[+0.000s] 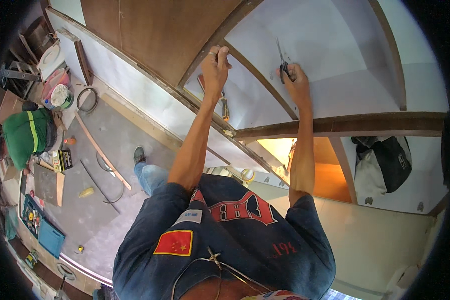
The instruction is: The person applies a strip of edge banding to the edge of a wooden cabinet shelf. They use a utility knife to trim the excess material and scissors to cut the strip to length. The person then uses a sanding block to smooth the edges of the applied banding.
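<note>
Grey floor (130, 127) of the room spreads at my left, with many things standing and lying on it. At the far left is a green bag (22, 140) with a yellow stripe, and nearer to me lies a blue toolbox (51, 242), which is open, with tools inside. Next, to the right, come a black coiled ring (87, 100) and a long, slightly curved wooden strip (102, 152). Then I see my dark shoe (139, 155).

In the middle, my left fingers (224, 51) are raised at the brown cabinet frame; they are curled inward, and I cannot tell whether they pinch something small. Below them, inside the cabinet, is a screwdriver (225, 111) with a yellow and black handle. Further right, beyond a thin wooden divider (265, 82), my right fingers (293, 69) are closed around the black handles of the scissors (283, 66). These scissors are before the white inner panel, blades pointing away from me. At the far right, a black and white bag (391, 164) rests in another compartment.
</note>
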`<state>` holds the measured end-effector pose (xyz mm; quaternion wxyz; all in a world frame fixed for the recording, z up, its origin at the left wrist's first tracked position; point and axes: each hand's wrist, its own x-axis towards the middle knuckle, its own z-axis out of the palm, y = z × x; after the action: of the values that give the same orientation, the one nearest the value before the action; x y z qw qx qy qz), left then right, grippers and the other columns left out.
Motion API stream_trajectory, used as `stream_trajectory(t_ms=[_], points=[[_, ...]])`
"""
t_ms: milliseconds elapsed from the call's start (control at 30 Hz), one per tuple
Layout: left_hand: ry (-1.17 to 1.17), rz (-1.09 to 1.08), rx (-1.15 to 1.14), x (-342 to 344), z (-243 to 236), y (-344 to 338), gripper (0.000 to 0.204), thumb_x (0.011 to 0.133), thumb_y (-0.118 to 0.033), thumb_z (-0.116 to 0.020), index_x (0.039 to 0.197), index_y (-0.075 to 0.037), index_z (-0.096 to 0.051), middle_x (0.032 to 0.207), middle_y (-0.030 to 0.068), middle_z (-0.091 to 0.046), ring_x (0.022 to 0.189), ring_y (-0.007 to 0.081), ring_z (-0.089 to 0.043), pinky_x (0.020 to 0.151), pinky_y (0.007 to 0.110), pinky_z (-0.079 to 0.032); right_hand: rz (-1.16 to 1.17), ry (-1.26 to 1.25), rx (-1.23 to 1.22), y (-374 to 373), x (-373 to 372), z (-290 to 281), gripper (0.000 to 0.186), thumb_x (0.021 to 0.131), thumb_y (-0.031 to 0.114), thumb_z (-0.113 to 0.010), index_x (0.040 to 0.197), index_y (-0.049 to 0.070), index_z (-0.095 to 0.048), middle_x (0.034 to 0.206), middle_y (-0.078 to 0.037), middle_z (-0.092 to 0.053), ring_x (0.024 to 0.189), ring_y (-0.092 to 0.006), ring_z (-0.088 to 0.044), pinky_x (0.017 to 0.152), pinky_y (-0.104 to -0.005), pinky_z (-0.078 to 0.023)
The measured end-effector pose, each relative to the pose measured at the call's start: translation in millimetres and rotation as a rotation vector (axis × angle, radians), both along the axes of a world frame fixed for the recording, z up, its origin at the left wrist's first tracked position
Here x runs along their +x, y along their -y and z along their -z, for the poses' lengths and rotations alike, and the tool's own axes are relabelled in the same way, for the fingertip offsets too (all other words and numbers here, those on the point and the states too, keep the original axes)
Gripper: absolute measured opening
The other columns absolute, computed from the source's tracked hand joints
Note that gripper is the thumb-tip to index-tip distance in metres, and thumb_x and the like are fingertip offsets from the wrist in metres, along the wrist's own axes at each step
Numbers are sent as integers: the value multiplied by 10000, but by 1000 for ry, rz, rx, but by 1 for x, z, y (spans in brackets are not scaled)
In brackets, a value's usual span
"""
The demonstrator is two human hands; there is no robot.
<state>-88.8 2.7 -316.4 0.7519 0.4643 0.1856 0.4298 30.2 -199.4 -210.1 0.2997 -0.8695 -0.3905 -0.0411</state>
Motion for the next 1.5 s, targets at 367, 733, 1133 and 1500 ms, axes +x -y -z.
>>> stream_trajectory(t_ms=[367, 733, 1133, 1500], points=[[78, -66, -27, 11, 5, 0, 296, 1014, -232, -568, 835, 0, -608, 610, 32, -520, 545, 110, -542, 534, 281, -467, 55, -49, -24, -6, -13, -8, 169, 902, 147, -676, 978, 17, -600, 846, -48, -664, 751, -126, -577, 716, -292, -467], [230, 131, -359, -17, -17, 12, 200, 1015, -253, -567, 950, -68, -605, 859, 7, -581, 808, 101, -549, 806, 293, -464, -110, -123, -282, -29, -28, -53, 100, 908, 55, -659, 978, 37, -590, 796, 26, -617, 702, -38, -499, 632, -228, -426], [496, 270, -655, -26, -36, 23, 240, 1039, -350, -528, 1045, -118, -589, 996, -8, -641, 978, 107, -583, 955, 341, -437, -353, 122, -915, -129, -67, -157, 339, 791, 275, -780, 961, 64, -575, 772, -65, -615, 673, -192, -562, 641, -341, -464], [509, 315, -545, -28, -37, 21, 241, 1054, -280, -502, 1037, -54, -584, 884, 57, -669, 855, 133, -618, 884, 313, -470, -321, 146, -1294, -187, -76, -178, 385, 768, 285, -803, 935, 67, -533, 715, -38, -547, 632, -179, -476, 594, -339, -410]])
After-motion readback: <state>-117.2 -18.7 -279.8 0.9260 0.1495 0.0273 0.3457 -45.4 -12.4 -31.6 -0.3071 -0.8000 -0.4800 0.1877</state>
